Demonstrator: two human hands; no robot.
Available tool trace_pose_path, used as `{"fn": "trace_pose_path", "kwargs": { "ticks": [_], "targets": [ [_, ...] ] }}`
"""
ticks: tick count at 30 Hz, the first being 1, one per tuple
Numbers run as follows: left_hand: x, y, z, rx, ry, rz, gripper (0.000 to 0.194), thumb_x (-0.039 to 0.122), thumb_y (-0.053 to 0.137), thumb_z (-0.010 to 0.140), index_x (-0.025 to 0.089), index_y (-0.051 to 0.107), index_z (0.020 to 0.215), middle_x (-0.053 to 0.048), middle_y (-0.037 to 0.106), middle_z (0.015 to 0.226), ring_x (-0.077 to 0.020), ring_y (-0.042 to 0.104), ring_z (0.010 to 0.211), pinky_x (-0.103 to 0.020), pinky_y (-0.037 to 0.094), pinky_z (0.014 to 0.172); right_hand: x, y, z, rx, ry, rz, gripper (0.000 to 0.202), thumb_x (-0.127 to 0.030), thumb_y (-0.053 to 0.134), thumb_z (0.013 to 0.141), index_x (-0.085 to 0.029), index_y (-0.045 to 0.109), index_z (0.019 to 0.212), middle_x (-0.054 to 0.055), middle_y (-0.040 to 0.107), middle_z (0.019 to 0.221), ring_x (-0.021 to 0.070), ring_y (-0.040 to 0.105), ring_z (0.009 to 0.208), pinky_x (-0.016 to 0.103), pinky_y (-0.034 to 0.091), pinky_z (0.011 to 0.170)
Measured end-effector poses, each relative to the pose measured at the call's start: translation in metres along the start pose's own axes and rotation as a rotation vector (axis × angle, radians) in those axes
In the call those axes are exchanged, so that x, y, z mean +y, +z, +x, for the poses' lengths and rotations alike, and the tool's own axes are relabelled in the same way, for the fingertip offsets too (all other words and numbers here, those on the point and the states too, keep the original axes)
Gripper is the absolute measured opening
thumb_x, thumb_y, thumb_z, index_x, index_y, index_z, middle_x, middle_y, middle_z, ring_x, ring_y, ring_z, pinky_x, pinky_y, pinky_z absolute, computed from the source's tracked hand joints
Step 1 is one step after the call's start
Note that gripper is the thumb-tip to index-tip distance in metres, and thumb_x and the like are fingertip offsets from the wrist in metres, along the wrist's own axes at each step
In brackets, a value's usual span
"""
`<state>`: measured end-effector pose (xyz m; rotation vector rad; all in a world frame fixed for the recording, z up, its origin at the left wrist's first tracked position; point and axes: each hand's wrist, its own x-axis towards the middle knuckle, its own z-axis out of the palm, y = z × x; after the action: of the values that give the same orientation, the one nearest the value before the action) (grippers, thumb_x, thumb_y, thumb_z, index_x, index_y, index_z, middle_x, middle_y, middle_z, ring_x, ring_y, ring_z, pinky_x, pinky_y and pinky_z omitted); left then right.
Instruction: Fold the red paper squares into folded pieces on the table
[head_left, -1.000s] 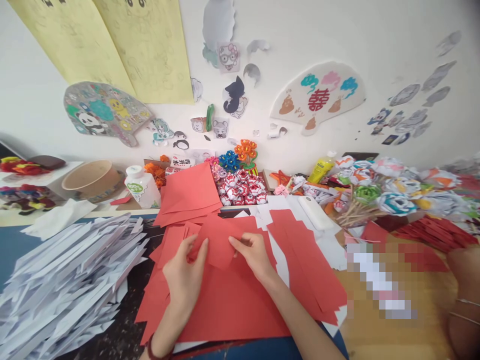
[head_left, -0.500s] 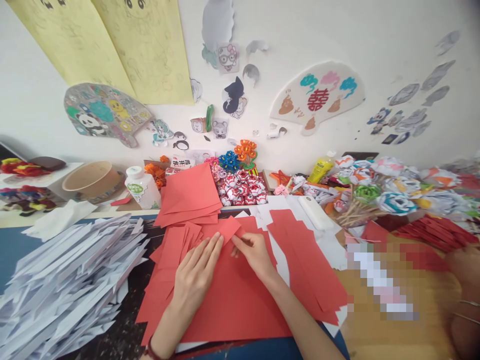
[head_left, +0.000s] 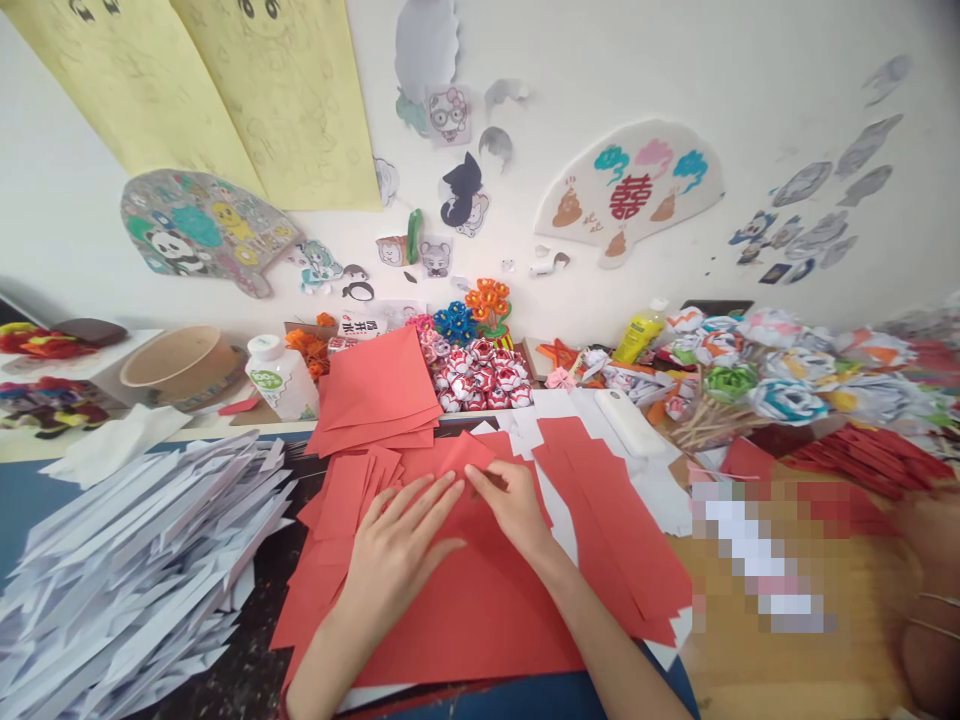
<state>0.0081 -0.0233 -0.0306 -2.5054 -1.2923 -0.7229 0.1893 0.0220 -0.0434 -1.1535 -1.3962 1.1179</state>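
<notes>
A small folded piece of red paper (head_left: 468, 452) lies at the far part of a large red sheet (head_left: 480, 625). My right hand (head_left: 516, 505) pinches its near right edge between thumb and forefinger. Flat over the near left side of the piece rests my left hand (head_left: 394, 545), fingers stretched and thumb spread away, with nothing gripped. Left of that hand are overlapping small red rectangles (head_left: 341, 505). Long red paper strips (head_left: 611, 525) lie to the right of my right forearm.
A big heap of folded white paper strips (head_left: 142, 570) fills the left side. Behind stand square red sheets (head_left: 375, 395), a white bottle (head_left: 281, 378) and red-white paper flowers (head_left: 484, 378). At far right, another person's arm (head_left: 934, 600) is beside red strips (head_left: 870, 458).
My left hand has slid slightly back toward me and its thumb has swung out to the right. My right hand stays at the small paper, its pinch a little shifted.
</notes>
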Motion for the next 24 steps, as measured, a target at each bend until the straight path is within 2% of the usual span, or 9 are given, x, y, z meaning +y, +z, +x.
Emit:
{"fn": "trace_pose_path", "kwargs": {
  "ticks": [2, 4, 6, 8, 11, 13, 16, 19, 24],
  "targets": [
    [-0.002, -0.004, 0.007, 0.020, -0.189, -0.141, 0.053, 0.042, 0.059, 0.085, 0.023, 0.049, 0.133, -0.011, 0.065, 0.120, -0.0256, 0.059, 0.108, -0.036, 0.045, 0.088, 0.000, -0.001, 0.001, 0.002, -0.027, -0.080, 0.041, -0.047, 0.058, 0.085, -0.018, 0.053, 0.056, -0.001, 0.053, 0.053, 0.0137, 0.049, 0.053, 0.025, 0.037, 0.052],
    [-0.005, -0.006, 0.018, 0.028, -0.427, -0.296, 0.051, 0.045, 0.061, 0.083, 0.022, 0.052, 0.127, -0.009, 0.067, 0.110, -0.0227, 0.063, 0.094, -0.032, 0.049, 0.077, -0.001, -0.003, 0.001, -0.029, -0.073, -0.154, 0.043, -0.045, 0.059, 0.084, -0.018, 0.047, 0.053, -0.004, 0.045, 0.051, 0.0111, 0.041, 0.050, 0.025, 0.030, 0.049],
    [-0.009, -0.005, 0.029, -0.049, -0.549, -0.493, 0.042, 0.045, 0.061, 0.081, 0.021, 0.059, 0.115, -0.005, 0.069, 0.095, -0.0172, 0.062, 0.074, -0.026, 0.047, 0.063, -0.003, -0.005, 0.001, -0.071, -0.114, -0.187, 0.043, -0.044, 0.061, 0.083, -0.018, 0.045, 0.052, -0.004, 0.041, 0.051, 0.0102, 0.037, 0.050, 0.025, 0.026, 0.048],
    [-0.012, -0.004, 0.041, -0.118, -0.595, -0.689, 0.029, 0.045, 0.060, 0.081, 0.018, 0.064, 0.090, 0.000, 0.063, 0.073, -0.0127, 0.055, 0.060, -0.022, 0.041, 0.053, -0.005, -0.006, 0.002, -0.084, -0.124, -0.152, 0.038, -0.043, 0.063, 0.082, -0.018, 0.050, 0.056, -0.004, 0.046, 0.055, 0.0111, 0.042, 0.054, 0.024, 0.031, 0.050],
    [-0.013, -0.001, 0.053, -0.045, -0.706, -0.919, 0.030, 0.042, 0.061, 0.080, 0.016, 0.053, 0.065, 0.005, 0.049, 0.056, -0.0091, 0.046, 0.052, -0.020, 0.035, 0.050, -0.005, -0.007, 0.003, -0.035, -0.057, -0.038, 0.023, -0.041, 0.068, 0.077, -0.018, 0.064, 0.077, 0.001, 0.063, 0.074, 0.0159, 0.057, 0.070, 0.026, 0.044, 0.064],
    [-0.011, 0.001, 0.057, 0.054, -0.798, -1.046, 0.030, 0.039, 0.064, 0.078, 0.017, 0.050, 0.064, 0.005, 0.048, 0.056, -0.0090, 0.048, 0.053, -0.020, 0.037, 0.051, -0.003, -0.006, 0.004, -0.043, 0.019, 0.057, 0.030, -0.041, 0.072, 0.073, -0.019, 0.067, 0.093, 0.005, 0.068, 0.090, 0.0195, 0.062, 0.080, 0.029, 0.049, 0.070],
    [-0.007, 0.007, 0.058, 0.137, -0.885, -1.213, 0.022, 0.036, 0.065, 0.078, 0.015, 0.057, 0.076, 0.003, 0.057, 0.061, -0.0105, 0.053, 0.058, -0.021, 0.043, 0.058, -0.002, -0.002, 0.004, -0.095, 0.111, 0.224, 0.037, -0.043, 0.071, 0.074, -0.018, 0.067, 0.101, 0.007, 0.070, 0.089, 0.0201, 0.064, 0.071, 0.031, 0.052, 0.063],
    [-0.003, 0.014, 0.055, 0.177, -0.917, -1.294, 0.021, 0.034, 0.067, 0.078, 0.015, 0.060, 0.084, 0.000, 0.063, 0.069, -0.0104, 0.054, 0.060, -0.021, 0.046, 0.061, -0.003, 0.001, 0.002, -0.036, 0.118, 0.315, 0.032, -0.044, 0.066, 0.079, -0.016, 0.069, 0.095, 0.006, 0.069, 0.077, 0.0175, 0.062, 0.061, 0.029, 0.051, 0.058],
    [0.002, 0.019, 0.051, 0.180, -0.924, -1.385, 0.020, 0.031, 0.070, 0.077, 0.015, 0.065, 0.089, -0.001, 0.065, 0.077, -0.0106, 0.057, 0.065, -0.019, 0.047, 0.060, -0.008, 0.000, 0.000, 0.052, 0.086, 0.258, 0.024, -0.039, 0.064, 0.082, -0.016, 0.068, 0.078, 0.003, 0.064, 0.064, 0.0160, 0.060, 0.060, 0.026, 0.049, 0.059]
  ]
}}
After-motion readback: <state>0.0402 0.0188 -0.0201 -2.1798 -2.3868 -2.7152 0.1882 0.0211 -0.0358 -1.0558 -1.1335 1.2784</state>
